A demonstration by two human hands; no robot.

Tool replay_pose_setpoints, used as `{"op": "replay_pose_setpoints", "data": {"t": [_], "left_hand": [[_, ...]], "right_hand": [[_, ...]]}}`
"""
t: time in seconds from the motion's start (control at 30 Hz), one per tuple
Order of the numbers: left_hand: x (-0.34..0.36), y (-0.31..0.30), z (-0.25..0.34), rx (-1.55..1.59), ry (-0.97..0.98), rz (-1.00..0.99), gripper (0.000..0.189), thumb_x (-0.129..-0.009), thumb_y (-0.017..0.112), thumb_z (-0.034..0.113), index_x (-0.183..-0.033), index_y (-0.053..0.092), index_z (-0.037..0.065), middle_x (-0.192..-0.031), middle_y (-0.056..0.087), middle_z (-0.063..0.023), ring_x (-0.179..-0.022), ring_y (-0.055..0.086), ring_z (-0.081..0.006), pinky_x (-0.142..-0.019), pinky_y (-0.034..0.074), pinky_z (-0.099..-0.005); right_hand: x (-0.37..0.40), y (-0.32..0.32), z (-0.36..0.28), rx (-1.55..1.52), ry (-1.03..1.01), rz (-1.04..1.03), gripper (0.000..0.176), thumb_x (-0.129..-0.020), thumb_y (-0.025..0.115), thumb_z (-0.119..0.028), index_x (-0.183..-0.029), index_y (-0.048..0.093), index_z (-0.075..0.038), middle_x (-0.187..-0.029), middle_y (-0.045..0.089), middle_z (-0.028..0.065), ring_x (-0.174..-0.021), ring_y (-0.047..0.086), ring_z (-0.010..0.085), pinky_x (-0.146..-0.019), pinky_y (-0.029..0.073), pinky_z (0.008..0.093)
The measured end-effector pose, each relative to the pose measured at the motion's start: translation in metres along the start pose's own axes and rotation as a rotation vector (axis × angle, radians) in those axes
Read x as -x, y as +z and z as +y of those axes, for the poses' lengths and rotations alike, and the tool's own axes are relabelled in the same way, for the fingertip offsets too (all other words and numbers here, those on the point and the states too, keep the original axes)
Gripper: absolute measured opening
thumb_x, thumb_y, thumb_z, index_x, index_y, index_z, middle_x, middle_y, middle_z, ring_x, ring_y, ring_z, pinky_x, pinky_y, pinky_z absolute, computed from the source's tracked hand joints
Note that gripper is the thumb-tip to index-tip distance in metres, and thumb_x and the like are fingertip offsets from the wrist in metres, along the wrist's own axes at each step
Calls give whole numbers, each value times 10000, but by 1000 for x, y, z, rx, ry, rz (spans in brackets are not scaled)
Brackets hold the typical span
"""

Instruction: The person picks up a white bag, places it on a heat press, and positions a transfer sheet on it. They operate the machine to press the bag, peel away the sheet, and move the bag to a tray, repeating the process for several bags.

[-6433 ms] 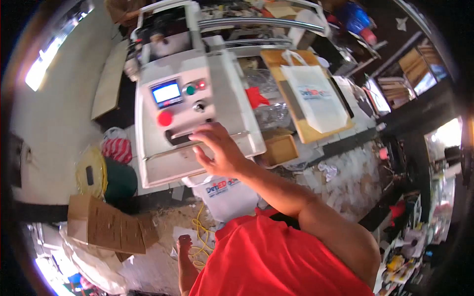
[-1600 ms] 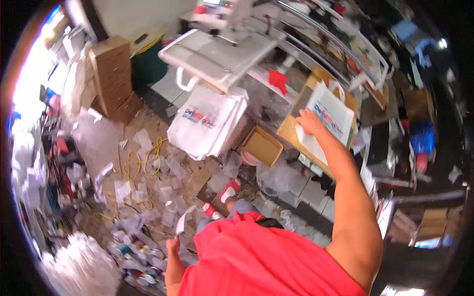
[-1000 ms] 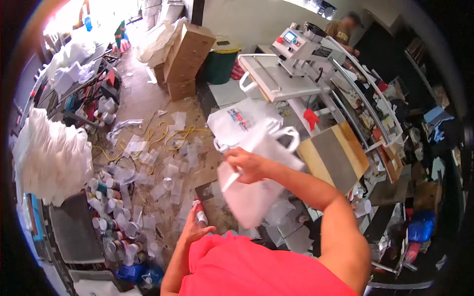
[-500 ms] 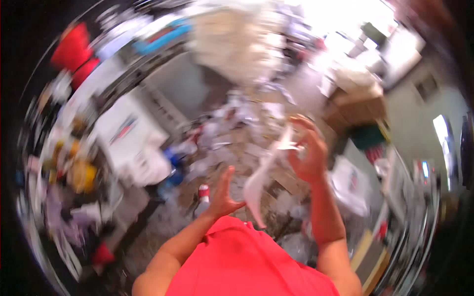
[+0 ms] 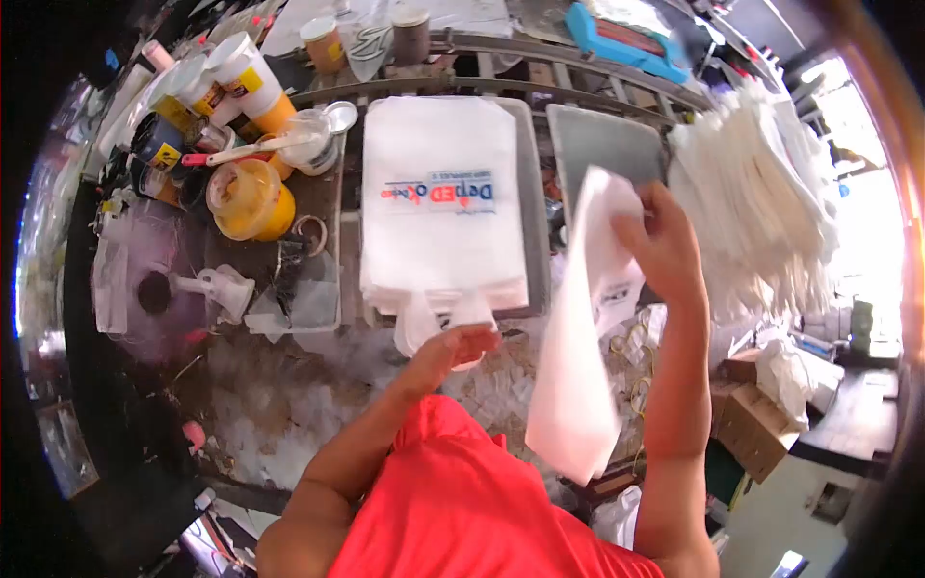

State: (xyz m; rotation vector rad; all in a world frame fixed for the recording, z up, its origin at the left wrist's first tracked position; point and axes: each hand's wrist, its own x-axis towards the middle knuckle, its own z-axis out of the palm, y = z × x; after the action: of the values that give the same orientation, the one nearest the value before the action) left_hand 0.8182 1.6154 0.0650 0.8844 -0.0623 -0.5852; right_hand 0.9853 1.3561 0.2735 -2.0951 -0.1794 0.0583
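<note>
A stack of white plastic bags [image 5: 434, 241], printed in blue and red, lies on a board in front of me, its handles toward me. My left hand [image 5: 453, 354] is right at those handles, fingers stretched out with nothing in them. To the right, my right hand [image 5: 660, 241] is closed on the top edge of a single white plastic bag [image 5: 578, 385]. This bag hangs down, partly folded over itself, with a bit of dark print showing on its far side. Behind my right hand stands a grey flat panel [image 5: 607, 144], partly covered by the bag.
A thick pile of white bags [image 5: 756, 202] hangs at the right. Paint tubs and an open yellow pot [image 5: 252, 200] with a brush [image 5: 241, 151] crowd the left. Scraps litter the floor [image 5: 289, 385]; a cardboard box [image 5: 756, 429] stands at lower right.
My view has swung left toward the printed stack and sharpened. My right hand still holds the single bag, which hangs longer in view; my left hand has come to the stack's handles.
</note>
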Motion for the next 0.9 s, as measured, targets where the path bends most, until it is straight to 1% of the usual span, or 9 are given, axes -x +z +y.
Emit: {"op": "replay_pose_setpoints", "data": {"t": [0.23,0.43,0.63,0.7,0.73,0.77,0.8,0.83,0.9], "left_hand": [[-28,-98,46,202,162,505,669,-986,408,571,-1400,407,45,-1252,594,-113,-1180,543,-217,-1026,422,-374],[-28,-138,78,-297,107,796,439,-979,540,257,-1343,460,25,-1079,636,-94,-951,618,-175,-875,487,-313],[-24,-127,99,-670,61,981,501,-893,582,-9,-1372,447,42,-1036,599,-82,-874,561,-123,-773,472,-257],[-28,-99,118,-842,70,959,480,-933,544,18,-1397,423,9,-1148,595,-139,-1021,580,-212,-883,477,-331],[-27,-136,101,-1128,253,915,436,-955,524,59,-1370,437,-45,-1263,573,-199,-1148,567,-288,-969,458,-385],[-39,-91,125,-1315,226,846,422,-959,518,88,-1342,452,-79,-1344,527,-236,-1224,530,-335,-1032,420,-410],[-49,-81,125,-1414,258,802,416,-955,520,82,-1339,465,-67,-1325,536,-239,-1211,536,-345,-1031,421,-415],[-54,-76,117,-1511,299,780,410,-950,522,76,-1336,477,-56,-1306,544,-242,-1197,542,-355,-1030,422,-421],[-73,-61,100,-1670,251,405,414,-929,539,78,-1330,504,-17,-1306,545,-212,-1203,527,-358,-1014,424,-444]], "right_hand": [[-216,115,99,52,244,59,327,-772,726,-264,-936,644,7,-819,657,102,-723,609,185,-661,491,347],[-266,191,209,-130,198,134,379,-764,760,-257,-1009,649,10,-791,632,52,-696,575,145,-612,473,299],[-281,243,246,-136,180,345,407,-717,799,-202,-1046,604,-62,-857,677,124,-810,655,271,-728,526,411],[-247,213,223,-180,101,310,515,-729,810,-283,-1136,578,-70,-1030,654,158,-933,630,312,-829,517,436],[-248,232,272,370,17,483,642,-771,769,-348,-1280,532,-35,-1238,592,192,-1176,552,347,-1015,428,426],[-196,157,186,225,268,269,617,-788,743,-356,-1275,531,-43,-1301,537,217,-1248,485,366,-1057,393,432],[-170,166,216,88,112,587,558,-805,725,-346,-1249,547,-59,-1303,519,212,-1279,431,385,-1045,373,488],[-114,105,192,41,199,317,520,-833,681,-300,-1247,531,-24,-1264,533,213,-1225,482,384,-1037,401,456],[-10,63,218,140,249,426,493,-852,657,-283,-1254,524,-30,-1194,567,203,-1190,500,386,-1017,409,455]]}}
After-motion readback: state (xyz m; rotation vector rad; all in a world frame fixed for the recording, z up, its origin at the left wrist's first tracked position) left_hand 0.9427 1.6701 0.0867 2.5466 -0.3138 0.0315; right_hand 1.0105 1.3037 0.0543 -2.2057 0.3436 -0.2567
